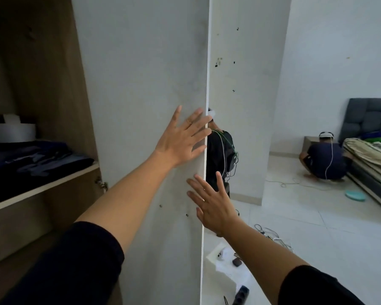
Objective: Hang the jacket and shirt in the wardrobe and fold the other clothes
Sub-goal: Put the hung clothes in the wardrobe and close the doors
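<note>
Head view: both hands meet the free edge of the open wardrobe door (141,84), which stands edge-on down the middle of the frame. The left hand (180,137), just above centre, lies flat on the door's inner face, fingers straight and spread, tips at the door's edge. The right hand (213,203), toward 5 o'clock of it, is likewise released, fingers straight and splayed by the same edge; whether it touches the panel cannot be told. Neither hand holds any garment.

At 9 o'clock the wardrobe (42,84) stands open, a shelf (53,183) carrying a pile of dark folded clothes (31,159) with a pale round box (11,133) behind them. No jacket, shirt or hanging rail shows in the visible part of the cabinet.

At 3 o'clock a bed (374,164) with striped bedding carries green and blue cloth near its headboard, and a person (326,159) crouches on the floor beside it. Another person (220,155) stands just beyond the door edge. Cables (271,234) trail over the tiled floor at 5 o'clock.

By appearances, some folding is done; whether the hanging is finished cannot be judged, since the hanging section lies out of view.
</note>
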Available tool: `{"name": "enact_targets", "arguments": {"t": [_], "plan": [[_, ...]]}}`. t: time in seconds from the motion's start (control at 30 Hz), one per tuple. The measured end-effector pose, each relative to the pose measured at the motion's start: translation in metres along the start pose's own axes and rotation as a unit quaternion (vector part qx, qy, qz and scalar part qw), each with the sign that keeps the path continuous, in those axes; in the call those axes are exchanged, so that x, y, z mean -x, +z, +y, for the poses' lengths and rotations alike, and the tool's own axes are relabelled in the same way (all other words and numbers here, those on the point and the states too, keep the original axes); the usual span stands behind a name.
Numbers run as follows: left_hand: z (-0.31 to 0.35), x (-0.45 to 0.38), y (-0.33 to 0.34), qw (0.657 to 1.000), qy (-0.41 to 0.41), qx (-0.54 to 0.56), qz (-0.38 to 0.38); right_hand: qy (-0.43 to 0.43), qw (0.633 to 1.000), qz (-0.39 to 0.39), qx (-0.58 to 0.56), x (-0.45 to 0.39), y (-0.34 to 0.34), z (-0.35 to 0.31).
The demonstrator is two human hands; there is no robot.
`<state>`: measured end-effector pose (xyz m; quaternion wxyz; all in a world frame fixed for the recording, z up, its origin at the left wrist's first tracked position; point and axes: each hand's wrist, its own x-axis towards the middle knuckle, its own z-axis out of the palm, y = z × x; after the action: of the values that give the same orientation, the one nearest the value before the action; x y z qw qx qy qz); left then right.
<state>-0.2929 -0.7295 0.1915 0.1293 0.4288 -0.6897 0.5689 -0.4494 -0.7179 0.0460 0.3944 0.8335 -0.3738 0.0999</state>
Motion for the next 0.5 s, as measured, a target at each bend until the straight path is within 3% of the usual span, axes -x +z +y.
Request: {"name": "enact_targets", "arguments": {"t": [0.27, 0.5], "plan": [[0.004, -0.030, 0.054, 1.000, 0.015, -0.022, 0.015, 0.029, 0.999, 0.033, -0.017, -0.037, 0.042, 0.019], [-0.008, -0.049, 0.104, 0.998, 0.028, 0.059, 0.022, 0.043, 0.997, 0.049, -0.037, -0.067, 0.077, 0.035]]}}
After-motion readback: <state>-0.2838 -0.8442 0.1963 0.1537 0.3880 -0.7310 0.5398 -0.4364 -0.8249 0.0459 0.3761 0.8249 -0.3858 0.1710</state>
